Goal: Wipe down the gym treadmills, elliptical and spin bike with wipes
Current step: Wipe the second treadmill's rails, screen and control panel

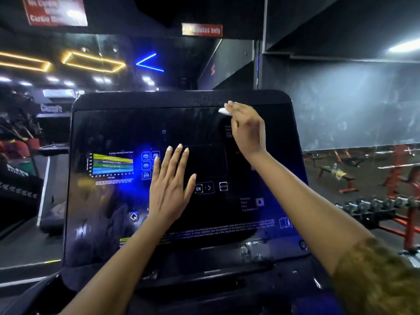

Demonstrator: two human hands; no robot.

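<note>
writing: "ok" key (198,188) on glossy black treadmill console (109,133); far red sign (202,30), "minutes only".
wipe: white wipe (223,110), screen's far right, under right hand (246,128), fingers straight, together.
left hand (170,185): flat mid-screen, fingers apart.

Pretty clearly a commercial gym we're in here. We're right up against a treadmill console (113,123), with a heart-rate zone chart (112,163) printed on it. Off to the right we've got red flat benches (338,176), red steel frames (400,164) and a dumbbell rack (372,206) loaded with a row of weights, all on dark flooring. A red sign (201,30) overhead reads "minutes only", and a bigger red sign (55,11) mentions cardio, though it's blurry. The walls are dark, with yellow light strips (93,61) and a blue neon angle (148,63) glowing up top, and a "CrossFit" logo (51,108) showing on the left.
</note>
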